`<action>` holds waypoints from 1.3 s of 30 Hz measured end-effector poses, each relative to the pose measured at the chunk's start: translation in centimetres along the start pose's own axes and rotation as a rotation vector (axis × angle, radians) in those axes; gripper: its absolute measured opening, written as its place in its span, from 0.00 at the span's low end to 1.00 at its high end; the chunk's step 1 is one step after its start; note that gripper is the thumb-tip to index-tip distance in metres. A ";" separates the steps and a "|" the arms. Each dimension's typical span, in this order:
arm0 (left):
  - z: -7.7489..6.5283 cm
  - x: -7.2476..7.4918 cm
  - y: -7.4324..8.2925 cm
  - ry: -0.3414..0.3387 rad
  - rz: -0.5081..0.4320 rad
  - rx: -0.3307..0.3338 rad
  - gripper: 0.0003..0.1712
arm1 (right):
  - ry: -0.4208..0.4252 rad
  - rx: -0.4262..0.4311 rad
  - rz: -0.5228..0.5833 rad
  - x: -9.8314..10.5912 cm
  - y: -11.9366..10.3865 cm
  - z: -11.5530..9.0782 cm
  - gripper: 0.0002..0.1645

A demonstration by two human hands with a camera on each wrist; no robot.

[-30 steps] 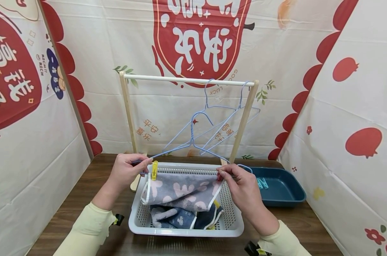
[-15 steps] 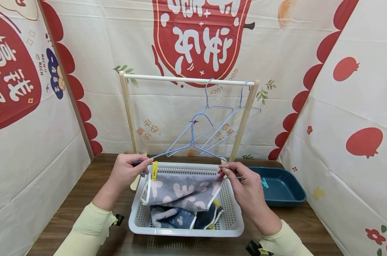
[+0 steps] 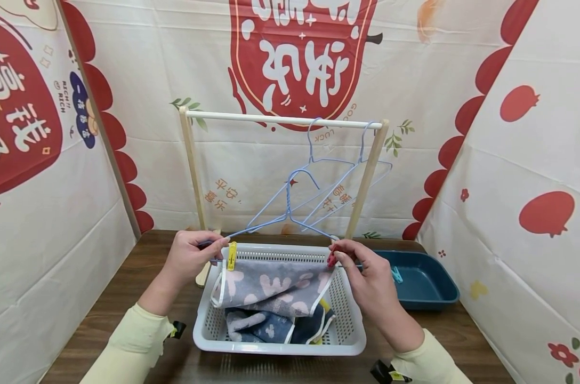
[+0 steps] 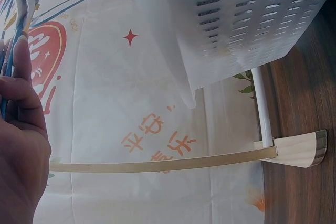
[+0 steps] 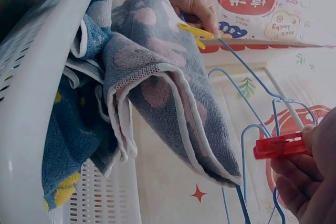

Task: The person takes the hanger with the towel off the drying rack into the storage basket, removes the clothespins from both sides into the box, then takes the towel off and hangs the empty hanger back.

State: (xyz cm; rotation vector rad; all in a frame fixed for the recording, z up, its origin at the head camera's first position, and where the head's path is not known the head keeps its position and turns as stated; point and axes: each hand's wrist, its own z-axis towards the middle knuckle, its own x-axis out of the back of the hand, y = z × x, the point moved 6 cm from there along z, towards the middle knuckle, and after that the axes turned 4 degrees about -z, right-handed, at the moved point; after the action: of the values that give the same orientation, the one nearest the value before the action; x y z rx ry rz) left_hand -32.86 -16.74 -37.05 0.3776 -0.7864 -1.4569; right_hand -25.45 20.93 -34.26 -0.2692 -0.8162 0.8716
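Observation:
My left hand (image 3: pixel 190 255) grips the left end of a blue wire hanger (image 3: pixel 288 210), whose hook points up. A grey towel with pink shapes (image 3: pixel 275 288) drapes over the hanger's lower bar. A yellow clothespin (image 3: pixel 232 256) clips the towel's left corner, beside my left fingers. At the right corner, my right hand (image 3: pixel 369 277) pinches a red clothespin (image 3: pixel 331 257) between thumb and fingers. In the right wrist view the red clothespin (image 5: pixel 281 145) appears apart from the towel (image 5: pixel 173 77). Below is a white basket (image 3: pixel 280 349) with dark blue towels (image 3: pixel 258 326).
Behind the basket stands a wooden rack with a white rod (image 3: pixel 271 118). Two blue hangers (image 3: pixel 311 144) hang towards its right end. A dark blue tray (image 3: pixel 429 282) with a light blue clothespin (image 3: pixel 396 274) sits at the right, partly behind my right hand.
My right hand has shifted slightly right with the red clothespin, which now shows more between the fingers. The left hand, yellow clothespin and towel stay nearly still.

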 end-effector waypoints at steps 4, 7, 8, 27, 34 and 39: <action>-0.1 0.1 0.0 -0.001 -0.004 0.013 0.03 | 0.000 -0.027 0.007 0.2 0.2 0.0 0.18; -0.1 0.1 0.0 0.000 -0.010 0.012 0.03 | -0.005 -0.048 0.028 0.2 0.4 0.0 0.18; -0.1 0.1 0.0 0.001 -0.009 0.009 0.02 | -0.009 -0.050 0.035 0.2 0.4 0.0 0.18; -0.2 0.2 -0.4 0.000 -0.013 0.046 0.02 | -0.010 -0.010 -0.003 2.0 1.0 1.3 0.21; -0.1 0.1 -0.4 0.007 -0.011 0.036 0.04 | 0.025 -0.082 -0.071 4.8 3.8 2.8 0.20; -0.1 0.0 -0.3 0.005 -0.008 0.033 0.01 | -0.012 -0.138 -0.112 6.4 7.0 3.7 0.19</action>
State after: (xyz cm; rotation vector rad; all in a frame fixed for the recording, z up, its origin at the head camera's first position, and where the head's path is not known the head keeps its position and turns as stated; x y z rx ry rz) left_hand -32.98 -16.84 -37.29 0.4099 -0.8063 -1.4517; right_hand -29.80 29.90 -32.01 -0.3366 -0.8956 0.7141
